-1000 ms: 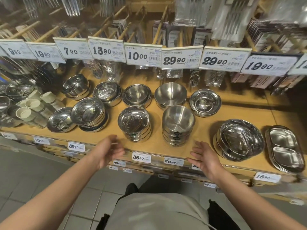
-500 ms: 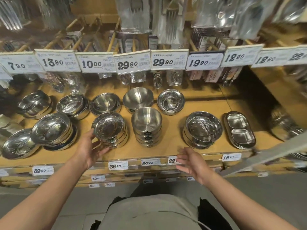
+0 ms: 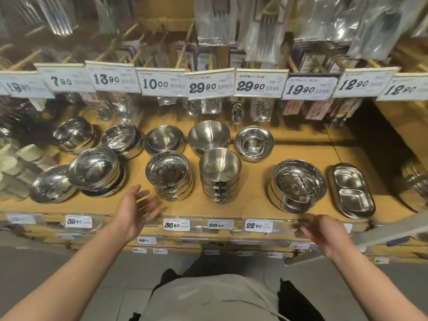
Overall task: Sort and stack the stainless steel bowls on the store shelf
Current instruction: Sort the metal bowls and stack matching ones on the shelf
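Observation:
Stainless steel bowls stand in stacks on a wooden shelf [image 3: 252, 206]. A shiny stack [image 3: 170, 176] sits front centre, with a matte stack [image 3: 220, 174] to its right and a wide stack [image 3: 298, 184] further right. More bowls fill the back row, among them a deep matte bowl [image 3: 208, 135]. My left hand [image 3: 135, 208] hovers open just left of the shiny stack, touching nothing. My right hand [image 3: 324, 232], blurred, hangs open over the shelf's front edge below the wide stack.
Divided steel trays [image 3: 352, 191] lie at the far right. Tilted bowls [image 3: 92, 170] crowd the left front, beside pale cups [image 3: 14, 163]. Price tags [image 3: 209, 86] and bagged cutlery [image 3: 217, 19] hang above the shelf. Price labels [image 3: 176, 225] line the front edge.
The view has swung back left a little. My right hand has moved right along the shelf edge. My left hand has drawn slightly back from the shiny stack.

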Action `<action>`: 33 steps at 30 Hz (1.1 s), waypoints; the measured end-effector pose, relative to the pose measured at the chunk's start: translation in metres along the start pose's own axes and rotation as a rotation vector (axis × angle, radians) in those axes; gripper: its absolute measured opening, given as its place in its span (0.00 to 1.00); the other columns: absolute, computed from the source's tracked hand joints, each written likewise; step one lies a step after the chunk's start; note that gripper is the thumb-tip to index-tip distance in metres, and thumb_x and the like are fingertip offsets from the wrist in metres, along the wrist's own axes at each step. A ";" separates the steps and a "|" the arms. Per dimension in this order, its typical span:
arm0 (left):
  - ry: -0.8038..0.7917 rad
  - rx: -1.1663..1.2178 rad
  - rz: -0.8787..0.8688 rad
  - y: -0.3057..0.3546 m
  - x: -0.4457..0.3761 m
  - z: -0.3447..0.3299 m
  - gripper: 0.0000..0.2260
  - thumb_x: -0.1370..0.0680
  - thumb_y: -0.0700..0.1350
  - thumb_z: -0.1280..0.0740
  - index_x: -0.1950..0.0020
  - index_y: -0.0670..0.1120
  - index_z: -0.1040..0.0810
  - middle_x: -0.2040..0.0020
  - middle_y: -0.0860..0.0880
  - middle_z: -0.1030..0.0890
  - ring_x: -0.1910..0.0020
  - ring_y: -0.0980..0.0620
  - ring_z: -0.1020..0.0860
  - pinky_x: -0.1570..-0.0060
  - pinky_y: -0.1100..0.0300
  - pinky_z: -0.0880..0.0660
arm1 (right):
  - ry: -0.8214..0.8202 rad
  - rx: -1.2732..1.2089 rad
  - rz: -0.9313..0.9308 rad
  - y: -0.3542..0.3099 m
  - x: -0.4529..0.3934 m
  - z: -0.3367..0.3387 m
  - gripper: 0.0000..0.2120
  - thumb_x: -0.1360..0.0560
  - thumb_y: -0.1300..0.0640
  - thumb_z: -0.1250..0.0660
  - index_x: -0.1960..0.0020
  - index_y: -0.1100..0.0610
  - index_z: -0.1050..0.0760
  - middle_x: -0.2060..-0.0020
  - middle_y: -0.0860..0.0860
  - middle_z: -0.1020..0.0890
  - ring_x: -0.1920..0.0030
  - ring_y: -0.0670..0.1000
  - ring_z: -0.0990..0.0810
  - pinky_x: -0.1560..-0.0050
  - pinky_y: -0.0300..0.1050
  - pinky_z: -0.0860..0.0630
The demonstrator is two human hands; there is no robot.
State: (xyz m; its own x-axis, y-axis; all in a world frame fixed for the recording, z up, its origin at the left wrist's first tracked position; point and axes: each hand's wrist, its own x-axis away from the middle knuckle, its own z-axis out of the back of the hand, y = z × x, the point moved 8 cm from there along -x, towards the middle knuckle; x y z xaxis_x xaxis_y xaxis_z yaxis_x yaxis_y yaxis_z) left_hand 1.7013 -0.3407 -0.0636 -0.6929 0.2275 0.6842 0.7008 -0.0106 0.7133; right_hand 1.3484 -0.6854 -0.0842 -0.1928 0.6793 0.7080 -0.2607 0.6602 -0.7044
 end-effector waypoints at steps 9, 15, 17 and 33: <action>0.028 0.052 -0.012 0.008 0.011 0.017 0.14 0.16 0.51 0.41 0.48 0.42 0.24 0.52 0.43 0.23 0.54 0.47 0.23 0.54 0.51 0.21 | 0.008 0.059 0.110 -0.065 -0.016 -0.004 0.09 0.17 0.50 0.42 0.44 0.52 0.25 0.50 0.53 0.20 0.50 0.55 0.20 0.46 0.57 0.20; 0.043 0.051 -0.035 0.018 0.016 0.031 0.12 0.16 0.50 0.41 0.45 0.42 0.25 0.52 0.43 0.24 0.53 0.47 0.22 0.56 0.52 0.22 | -0.018 0.126 0.127 -0.060 -0.011 -0.014 0.14 0.17 0.56 0.39 0.32 0.56 0.29 0.43 0.58 0.19 0.47 0.57 0.18 0.57 0.52 0.16; 0.056 0.054 -0.030 0.016 0.017 0.038 0.12 0.16 0.50 0.41 0.44 0.42 0.25 0.52 0.43 0.24 0.53 0.47 0.23 0.54 0.52 0.22 | -0.016 0.165 0.139 -0.061 -0.008 -0.014 0.17 0.17 0.55 0.38 0.31 0.58 0.29 0.44 0.58 0.19 0.47 0.58 0.19 0.55 0.52 0.16; 0.131 0.091 -0.158 0.082 -0.001 0.124 0.04 0.18 0.42 0.36 0.49 0.44 0.22 0.62 0.47 0.20 0.58 0.51 0.21 0.58 0.58 0.19 | -0.302 0.441 0.787 -0.149 0.139 -0.245 0.08 0.24 0.49 0.36 0.49 0.39 0.20 0.51 0.45 0.16 0.52 0.47 0.16 0.55 0.45 0.22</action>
State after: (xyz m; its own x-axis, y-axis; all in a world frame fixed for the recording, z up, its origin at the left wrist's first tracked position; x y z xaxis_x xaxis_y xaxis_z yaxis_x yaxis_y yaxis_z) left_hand 1.7803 -0.2216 -0.0251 -0.8075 0.0904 0.5828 0.5897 0.1044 0.8009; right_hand 1.5919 -0.6111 0.1066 -0.6853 0.7254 0.0646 -0.2736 -0.1743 -0.9459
